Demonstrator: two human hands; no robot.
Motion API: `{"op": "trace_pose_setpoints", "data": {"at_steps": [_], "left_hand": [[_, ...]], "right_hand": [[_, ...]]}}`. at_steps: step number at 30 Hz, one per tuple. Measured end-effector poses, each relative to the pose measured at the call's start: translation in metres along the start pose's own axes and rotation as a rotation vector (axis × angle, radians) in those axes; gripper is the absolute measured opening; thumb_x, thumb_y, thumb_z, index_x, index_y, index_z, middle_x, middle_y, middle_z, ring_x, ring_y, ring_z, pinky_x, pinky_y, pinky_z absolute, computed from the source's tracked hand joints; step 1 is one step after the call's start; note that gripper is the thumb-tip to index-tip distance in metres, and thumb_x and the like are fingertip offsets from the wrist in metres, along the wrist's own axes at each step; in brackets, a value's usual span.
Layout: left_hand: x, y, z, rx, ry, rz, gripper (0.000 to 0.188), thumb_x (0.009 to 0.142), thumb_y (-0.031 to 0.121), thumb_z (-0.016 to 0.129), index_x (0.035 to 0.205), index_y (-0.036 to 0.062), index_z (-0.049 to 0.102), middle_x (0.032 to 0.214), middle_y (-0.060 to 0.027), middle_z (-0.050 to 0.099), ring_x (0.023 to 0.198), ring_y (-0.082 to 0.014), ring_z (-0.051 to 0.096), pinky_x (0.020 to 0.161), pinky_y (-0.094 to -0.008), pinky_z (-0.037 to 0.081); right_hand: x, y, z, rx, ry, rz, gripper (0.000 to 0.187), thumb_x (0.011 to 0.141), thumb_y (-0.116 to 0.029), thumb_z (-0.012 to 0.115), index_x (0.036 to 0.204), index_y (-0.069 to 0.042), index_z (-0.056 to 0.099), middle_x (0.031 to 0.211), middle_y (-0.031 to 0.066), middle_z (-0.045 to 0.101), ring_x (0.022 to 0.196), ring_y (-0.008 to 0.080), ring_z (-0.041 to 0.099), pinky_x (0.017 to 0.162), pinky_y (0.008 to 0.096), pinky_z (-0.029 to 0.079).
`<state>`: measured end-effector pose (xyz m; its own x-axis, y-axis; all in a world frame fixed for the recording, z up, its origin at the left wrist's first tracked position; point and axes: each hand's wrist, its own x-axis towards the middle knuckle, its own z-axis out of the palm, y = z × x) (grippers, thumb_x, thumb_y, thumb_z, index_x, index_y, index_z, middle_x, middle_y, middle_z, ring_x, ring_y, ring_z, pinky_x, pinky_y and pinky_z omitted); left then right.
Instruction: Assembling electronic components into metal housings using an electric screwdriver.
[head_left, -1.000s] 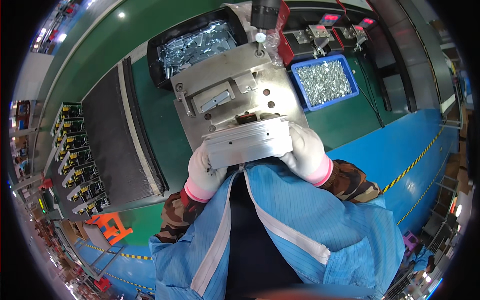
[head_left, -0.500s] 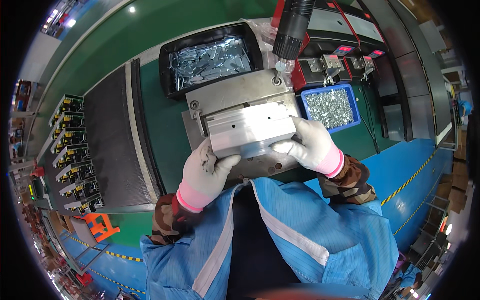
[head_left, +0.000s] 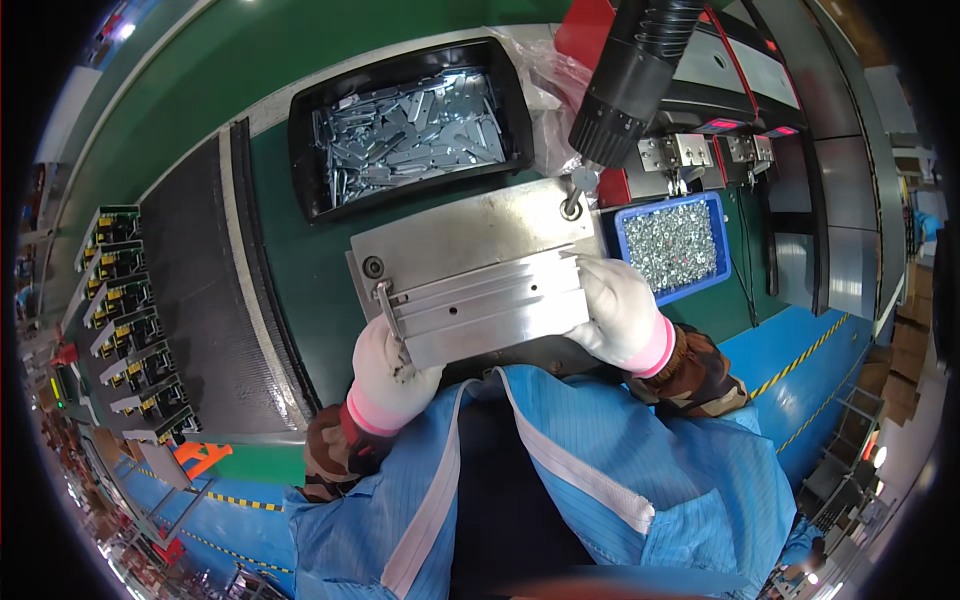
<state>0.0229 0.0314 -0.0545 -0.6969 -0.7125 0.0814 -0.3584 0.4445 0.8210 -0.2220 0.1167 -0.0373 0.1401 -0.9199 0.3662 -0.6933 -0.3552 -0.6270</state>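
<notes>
A shiny silver aluminium profile (head_left: 497,318) with two small dark holes sits against the steel fixture (head_left: 450,228) in front of me. My left hand (head_left: 388,372), in a white glove with a pink cuff, grips its left end, close to a thin metal lever (head_left: 392,322) on the fixture. Its fingers are partly hidden. At the other end my right hand (head_left: 618,312), gloved alike, is closed round the profile's right edge. A black power screwdriver (head_left: 625,95) hangs above the fixture's far right corner, its tip by a round hole there.
Flat metal pieces fill a black bin (head_left: 303,175) beyond the fixture. A blue tray (head_left: 722,235) of small metal parts stands to the right, below red-and-black machines (head_left: 690,150) with lit displays. Several circuit-board assemblies (head_left: 135,330) line the far left beside a black belt (head_left: 195,270).
Both hands have brought the profile down onto the fixture, its top face now turned more toward me. The left hand has shifted beside the lever. The whole view has also moved slightly.
</notes>
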Motion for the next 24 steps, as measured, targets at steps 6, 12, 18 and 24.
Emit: {"op": "trace_pose_setpoints", "data": {"at_steps": [6,12,18,24], "left_hand": [[-0.005,-0.01,0.002,-0.154,0.021,-0.063,0.029,0.068,0.009,0.065,0.096,0.0046,0.061,0.089,-0.0125,0.061,0.079,-0.0326,0.06,0.07,-0.0362,0.049],[0.008,0.0,-0.018,-0.162,-0.017,-0.091,0.056,0.059,0.019,0.078,0.108,0.0026,0.056,0.106,-0.0144,0.056,0.094,-0.0295,0.057,0.082,-0.0362,0.047],[0.033,0.045,-0.058,0.214,0.192,0.306,0.088,0.055,0.054,0.079,0.119,0.0022,0.048,0.118,-0.0166,0.048,0.117,-0.0362,0.042,0.1,-0.0481,0.033],[0.056,0.056,-0.034,0.565,0.122,0.581,0.063,0.057,0.044,0.074,0.111,0.0135,0.06,0.124,-0.0129,0.05,0.112,-0.0431,0.045,0.097,-0.0576,0.034]], "right_hand": [[-0.002,0.002,0.003,0.078,0.019,0.025,0.039,0.078,-0.028,0.067,0.1,0.001,0.052,0.086,0.0155,0.06,0.072,0.0345,0.06,0.061,0.0383,0.048],[0.01,-0.01,-0.033,0.084,-0.272,0.316,0.06,0.072,-0.039,0.07,0.116,-0.002,0.052,0.103,0.0161,0.061,0.089,0.0336,0.061,0.074,0.0368,0.051],[0.045,-0.031,-0.107,0.231,0.484,0.413,0.049,0.089,-0.026,0.058,0.122,0.008,0.048,0.109,0.0149,0.06,0.099,0.0175,0.058,0.085,0.0279,0.045],[0.126,0.064,-0.111,1.205,0.151,0.291,0.045,0.092,-0.027,0.054,0.123,0.004,0.045,0.115,0.0137,0.056,0.106,0.0215,0.057,0.09,0.0349,0.047]]}}
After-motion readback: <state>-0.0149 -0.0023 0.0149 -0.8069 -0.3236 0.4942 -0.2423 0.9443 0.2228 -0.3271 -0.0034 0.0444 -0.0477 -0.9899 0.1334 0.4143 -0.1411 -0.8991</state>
